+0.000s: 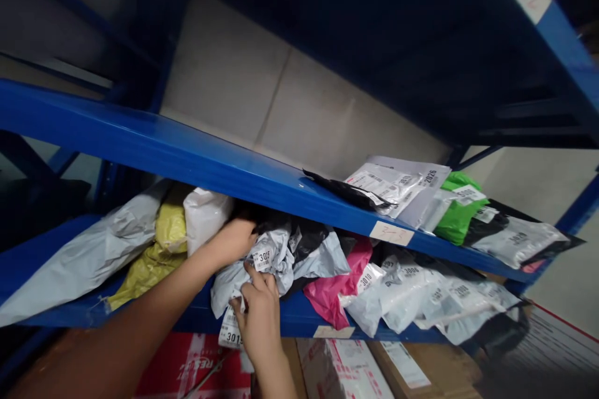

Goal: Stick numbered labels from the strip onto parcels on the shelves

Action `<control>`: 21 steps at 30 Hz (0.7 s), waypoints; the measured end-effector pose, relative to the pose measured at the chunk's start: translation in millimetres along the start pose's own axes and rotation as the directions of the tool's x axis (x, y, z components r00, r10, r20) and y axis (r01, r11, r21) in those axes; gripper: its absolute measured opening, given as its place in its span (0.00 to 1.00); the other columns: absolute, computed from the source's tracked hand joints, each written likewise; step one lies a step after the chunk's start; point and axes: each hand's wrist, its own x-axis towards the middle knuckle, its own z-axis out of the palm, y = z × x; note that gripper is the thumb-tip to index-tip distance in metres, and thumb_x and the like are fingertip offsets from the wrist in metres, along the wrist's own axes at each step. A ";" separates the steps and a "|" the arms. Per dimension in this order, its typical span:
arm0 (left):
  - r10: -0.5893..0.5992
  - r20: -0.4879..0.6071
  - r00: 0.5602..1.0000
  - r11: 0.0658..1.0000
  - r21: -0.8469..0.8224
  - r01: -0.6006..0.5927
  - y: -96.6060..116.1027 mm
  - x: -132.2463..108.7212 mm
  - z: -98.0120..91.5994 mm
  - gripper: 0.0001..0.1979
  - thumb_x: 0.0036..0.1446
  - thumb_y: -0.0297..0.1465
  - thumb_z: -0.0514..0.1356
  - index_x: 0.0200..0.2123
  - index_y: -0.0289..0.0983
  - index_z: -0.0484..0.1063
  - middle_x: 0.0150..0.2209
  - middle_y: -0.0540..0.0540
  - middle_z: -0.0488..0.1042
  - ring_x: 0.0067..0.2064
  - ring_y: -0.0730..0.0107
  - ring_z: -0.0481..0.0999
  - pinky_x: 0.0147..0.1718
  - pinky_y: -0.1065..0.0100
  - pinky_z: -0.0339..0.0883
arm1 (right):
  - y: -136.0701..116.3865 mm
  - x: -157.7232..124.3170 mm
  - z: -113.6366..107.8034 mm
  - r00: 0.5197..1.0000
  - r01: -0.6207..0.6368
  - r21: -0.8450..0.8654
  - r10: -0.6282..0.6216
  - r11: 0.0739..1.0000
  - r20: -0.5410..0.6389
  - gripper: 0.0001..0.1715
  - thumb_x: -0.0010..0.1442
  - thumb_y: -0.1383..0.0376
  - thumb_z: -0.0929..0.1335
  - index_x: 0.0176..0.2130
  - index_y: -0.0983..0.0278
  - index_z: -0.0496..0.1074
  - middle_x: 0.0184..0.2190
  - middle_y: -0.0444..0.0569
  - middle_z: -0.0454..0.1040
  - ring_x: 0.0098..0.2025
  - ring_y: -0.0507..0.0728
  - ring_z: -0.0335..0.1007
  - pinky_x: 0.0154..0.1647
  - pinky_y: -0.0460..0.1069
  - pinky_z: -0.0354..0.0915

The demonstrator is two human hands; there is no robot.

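My left hand (238, 239) reaches into the lower blue shelf between a white parcel bag (206, 217) and a crumpled grey parcel bag (277, 246). Its fingertips disappear into the dark among the bags, so their grip is hidden. Just in front, my right hand (261, 304) has its thumb and bent fingers on the grey bag, beside a white label (262, 258) that reads roughly 3015. By its thumb hangs another numbered label (231, 331) over the shelf's front edge.
Yellow bags (152, 255) and a long grey bag (93, 255) lie left. A pink bag (334, 283) and several white bags (412, 293) lie right. Close above runs a blue shelf beam (210, 159). Boxes (341, 368) stand below; a green bag (461, 209) rests on the upper shelf.
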 end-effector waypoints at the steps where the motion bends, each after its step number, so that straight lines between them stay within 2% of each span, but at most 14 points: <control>1: 0.020 0.035 0.999 1.000 -0.002 -0.020 -1.7 -5.5 -5.1 0.12 0.56 0.27 0.51 0.34 0.33 0.74 0.38 0.38 0.75 0.40 0.61 0.75 0.43 0.63 0.68 | 0.7 1.6 -0.1 1.000 -0.012 0.011 0.012 1.000 -0.002 0.10 0.51 0.76 0.68 0.26 0.62 0.70 0.58 0.48 0.70 0.49 0.63 0.63 0.50 0.58 0.62; 4: 0.095 0.121 0.988 0.994 0.039 -0.101 -5.5 -26.4 -5.1 0.12 0.56 0.25 0.52 0.40 0.32 0.73 0.47 0.33 0.72 0.45 0.56 0.74 0.46 0.59 0.68 | 2.5 -3.9 -9.7 0.999 -0.021 0.057 0.019 0.998 0.043 0.12 0.50 0.76 0.68 0.23 0.62 0.65 0.58 0.48 0.70 0.49 0.63 0.64 0.51 0.58 0.61; 6: 0.149 0.105 0.983 0.986 0.064 -0.156 -7.0 -41.4 6.2 0.14 0.53 0.21 0.53 0.42 0.31 0.72 0.56 0.28 0.64 0.53 0.52 0.70 0.50 0.56 0.67 | 1.1 -13.2 -27.1 0.990 0.030 0.136 -0.048 0.990 0.132 0.17 0.49 0.77 0.69 0.20 0.62 0.60 0.56 0.47 0.71 0.49 0.61 0.66 0.51 0.55 0.61; 8: 0.215 0.029 0.976 0.975 0.052 -0.216 -8.7 -53.2 19.8 0.13 0.50 0.19 0.54 0.39 0.31 0.72 0.62 0.29 0.56 0.61 0.49 0.62 0.55 0.54 0.64 | -5.5 -19.9 -51.4 0.970 0.076 0.252 -0.130 0.965 0.206 0.19 0.52 0.76 0.68 0.20 0.62 0.56 0.43 0.47 0.78 0.43 0.57 0.70 0.44 0.49 0.63; 10: 0.278 -0.030 0.960 0.960 -0.009 -0.278 -11.2 -59.2 29.6 0.10 0.48 0.19 0.56 0.34 0.33 0.72 0.62 0.33 0.55 0.64 0.46 0.55 0.59 0.51 0.58 | -17.8 -17.7 -75.3 0.981 0.039 0.335 -0.100 0.941 0.167 0.16 0.55 0.70 0.68 0.22 0.61 0.59 0.25 0.42 0.75 0.27 0.52 0.68 0.29 0.44 0.61; 11: 0.309 -0.041 0.950 0.947 -0.075 -0.311 -12.6 -59.8 32.3 0.07 0.48 0.20 0.57 0.31 0.34 0.72 0.61 0.35 0.56 0.64 0.46 0.54 0.60 0.51 0.56 | -24.9 -12.3 -84.2 0.993 0.013 0.365 -0.056 0.931 0.107 0.13 0.55 0.66 0.69 0.25 0.61 0.62 0.22 0.40 0.72 0.24 0.51 0.66 0.25 0.43 0.59; 13: 0.325 -0.058 0.944 0.904 -0.274 -0.329 -14.7 -57.4 33.7 0.05 0.51 0.26 0.57 0.33 0.35 0.71 0.60 0.38 0.58 0.62 0.50 0.59 0.60 0.53 0.57 | -36.9 5.0 -93.0 0.999 -0.019 0.394 0.031 0.919 -0.025 0.07 0.57 0.61 0.68 0.32 0.62 0.68 0.25 0.42 0.73 0.27 0.53 0.68 0.27 0.44 0.61; 14: 0.299 -0.075 0.951 0.871 -0.386 -0.304 -14.8 -54.7 33.2 0.08 0.54 0.29 0.55 0.36 0.36 0.71 0.59 0.38 0.60 0.59 0.55 0.62 0.58 0.55 0.59 | -40.0 15.2 -92.9 0.997 -0.013 0.385 0.040 0.923 -0.062 0.07 0.59 0.60 0.67 0.35 0.62 0.69 0.29 0.45 0.74 0.31 0.54 0.70 0.31 0.45 0.64; 16: 0.165 -0.111 0.980 0.796 -0.571 -0.199 -12.7 -48.1 31.2 0.14 0.61 0.33 0.45 0.43 0.38 0.67 0.53 0.41 0.66 0.53 0.63 0.68 0.55 0.58 0.62 | -38.7 34.0 -86.8 0.994 -0.008 0.345 0.044 0.939 -0.098 0.11 0.60 0.60 0.63 0.39 0.63 0.71 0.35 0.50 0.76 0.38 0.58 0.73 0.39 0.49 0.66; 18: 0.014 -0.117 0.993 0.728 -0.679 -0.090 -7.5 -41.3 29.2 0.19 0.64 0.36 0.37 0.45 0.40 0.65 0.47 0.45 0.70 0.49 0.66 0.70 0.53 0.60 0.63 | -29.5 46.4 -78.2 0.987 -0.053 0.334 0.100 0.941 -0.123 0.13 0.58 0.59 0.64 0.40 0.65 0.70 0.36 0.53 0.77 0.39 0.60 0.73 0.40 0.51 0.67; 21: -0.040 -0.071 0.997 0.683 -0.730 -0.025 2.0 -33.7 27.7 0.16 0.63 0.42 0.43 0.42 0.41 0.65 0.40 0.48 0.73 0.46 0.66 0.71 0.49 0.63 0.65 | -14.0 51.9 -69.1 0.949 -0.147 0.300 0.220 0.943 -0.227 0.15 0.54 0.55 0.66 0.32 0.64 0.70 0.27 0.50 0.76 0.31 0.60 0.72 0.33 0.51 0.66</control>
